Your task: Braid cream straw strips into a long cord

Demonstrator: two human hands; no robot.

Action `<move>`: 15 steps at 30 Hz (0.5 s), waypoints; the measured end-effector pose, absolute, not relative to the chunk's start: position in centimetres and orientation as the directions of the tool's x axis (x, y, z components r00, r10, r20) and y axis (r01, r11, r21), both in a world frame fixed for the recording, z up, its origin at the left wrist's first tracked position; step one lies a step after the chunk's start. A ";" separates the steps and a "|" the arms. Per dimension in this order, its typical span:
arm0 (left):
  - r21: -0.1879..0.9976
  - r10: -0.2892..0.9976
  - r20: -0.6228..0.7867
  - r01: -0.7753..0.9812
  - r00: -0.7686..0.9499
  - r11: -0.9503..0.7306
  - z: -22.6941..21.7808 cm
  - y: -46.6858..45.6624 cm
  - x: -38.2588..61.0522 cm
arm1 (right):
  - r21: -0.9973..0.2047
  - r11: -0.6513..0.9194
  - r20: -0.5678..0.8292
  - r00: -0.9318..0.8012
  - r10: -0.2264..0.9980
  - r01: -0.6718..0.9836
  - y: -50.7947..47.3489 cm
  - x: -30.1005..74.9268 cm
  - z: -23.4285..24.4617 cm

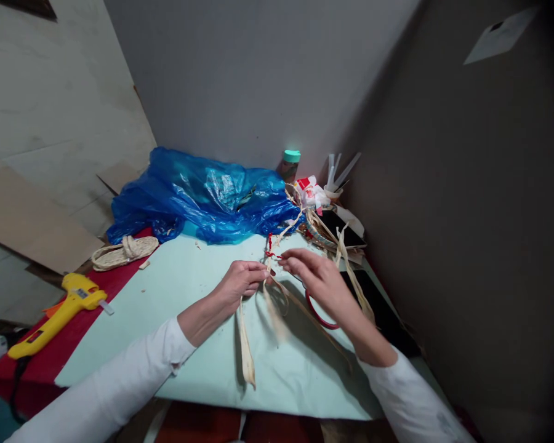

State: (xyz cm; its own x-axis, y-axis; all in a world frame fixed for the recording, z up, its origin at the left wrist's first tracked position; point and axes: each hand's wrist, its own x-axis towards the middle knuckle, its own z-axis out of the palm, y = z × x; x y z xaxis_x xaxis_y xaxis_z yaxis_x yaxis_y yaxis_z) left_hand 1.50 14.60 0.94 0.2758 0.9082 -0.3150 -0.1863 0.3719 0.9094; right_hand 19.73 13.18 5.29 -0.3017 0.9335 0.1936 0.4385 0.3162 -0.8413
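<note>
My left hand [240, 283] is closed in a pinch on pale dried-leaf strips [247, 351] that hang down over the light green sheet [166, 307]. My right hand [314, 277] is just to the right, fingers curled and pinching the same strips near a small red piece [270, 246] at their top. More strips loop between the two hands. A red ring or handle [318, 317] lies on the sheet partly under my right wrist. Both arms wear white sleeves.
A yellow glue gun [58, 314] lies on the red table edge at left. A coiled fibre bundle [122, 251] sits behind it. A crumpled blue plastic bag [203, 197] fills the back, with a green-capped bottle [290, 163], clutter and more strips [323, 209] at right. Walls close in on both sides.
</note>
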 end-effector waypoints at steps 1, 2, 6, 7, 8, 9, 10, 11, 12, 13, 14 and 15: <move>0.908 0.907 -0.312 -0.191 0.284 0.373 1.1 14.6 1.5 | -0.891 0.280 0.174 -0.300 0.938 0.358 13.7 20.3 5.3; 0.905 0.905 -0.312 -0.198 0.290 0.376 1.2 14.6 1.6 | -0.923 0.241 0.149 -0.299 0.943 0.301 14.2 20.7 5.2; 0.905 0.903 -0.306 -0.202 0.302 0.374 1.3 14.6 1.7 | -0.981 0.067 -0.019 -0.438 0.899 0.180 14.5 19.5 3.0; 0.911 0.904 -0.304 -0.185 0.302 0.368 1.2 14.5 1.7 | -0.990 0.001 -0.065 -0.469 0.881 0.139 14.3 18.8 2.3; 0.920 0.905 -0.305 -0.155 0.296 0.361 1.1 14.5 1.7 | -0.992 -0.062 -0.110 -0.481 0.870 0.114 14.2 18.2 1.7; 0.932 0.911 -0.304 -0.110 0.279 0.345 1.0 14.4 1.7 | -0.989 -0.106 -0.143 -0.475 0.869 0.103 14.1 17.6 1.2; 0.950 0.925 -0.287 -0.046 0.250 0.307 0.9 14.3 1.7 | -0.985 -0.132 -0.168 -0.457 0.874 0.109 14.0 17.1 0.8; 0.970 0.945 -0.244 0.043 0.215 0.241 0.8 14.1 1.7 | -0.982 -0.141 -0.183 -0.435 0.882 0.128 13.9 16.8 0.4; 0.977 0.968 -0.172 0.157 0.182 0.144 0.8 13.9 1.7 | -0.980 -0.138 -0.187 -0.412 0.892 0.147 13.9 16.6 0.1; 0.957 0.983 -0.083 0.288 0.162 0.033 0.9 13.7 1.7 | -0.979 -0.128 -0.183 -0.398 0.899 0.161 14.0 16.6 -0.1; 0.905 0.987 0.009 0.419 0.160 -0.076 1.0 13.5 1.7 | -0.979 -0.114 -0.172 -0.387 0.906 0.168 14.0 16.7 -0.4; 0.829 0.981 0.083 0.535 0.174 -0.165 1.1 13.3 1.8 | -0.980 -0.095 -0.155 -0.375 0.914 0.175 14.1 16.8 -0.7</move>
